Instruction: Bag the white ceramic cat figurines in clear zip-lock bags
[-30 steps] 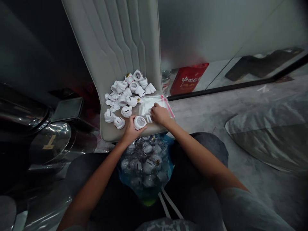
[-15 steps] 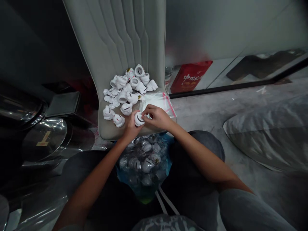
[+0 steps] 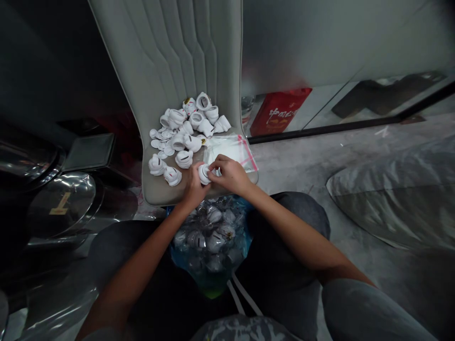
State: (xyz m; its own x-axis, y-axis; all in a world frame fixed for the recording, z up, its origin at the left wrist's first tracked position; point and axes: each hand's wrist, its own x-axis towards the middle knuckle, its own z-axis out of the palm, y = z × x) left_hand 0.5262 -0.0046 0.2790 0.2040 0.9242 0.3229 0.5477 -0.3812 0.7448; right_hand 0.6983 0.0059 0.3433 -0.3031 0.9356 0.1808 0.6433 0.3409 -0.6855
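Note:
My left hand (image 3: pixel 196 185) is closed around a small white coin bank (image 3: pixel 204 174) with a dark slot, just above the chair seat's front edge. From the other side, my right hand (image 3: pixel 230 174) pinches at this coin bank with thumb and forefinger; whether a small part sits between the fingertips is hidden. Several similar white coin banks (image 3: pixel 184 159), some with open round bottoms, lie on the seat. Beside them is a pile of flat white discs (image 3: pixel 162 141). Clear plastic sleeves (image 3: pixel 227 150) with a pink edge rest under and behind my right hand.
A grey padded chair (image 3: pixel 151 188) stands before my knees. Between my legs, a blue plastic bag (image 3: pixel 209 270) holds several wrapped white figures. On the left are shiny metal canisters (image 3: pixel 60 203); a red bag (image 3: pixel 277 113) stands right of the chair, and a grey cover (image 3: pixel 391 199) lies farther right.
The view has shifted slightly, so everything appears a little farther left. The coin bank has turned a little in my hands, its slot showing narrower. Both hands keep their hold.

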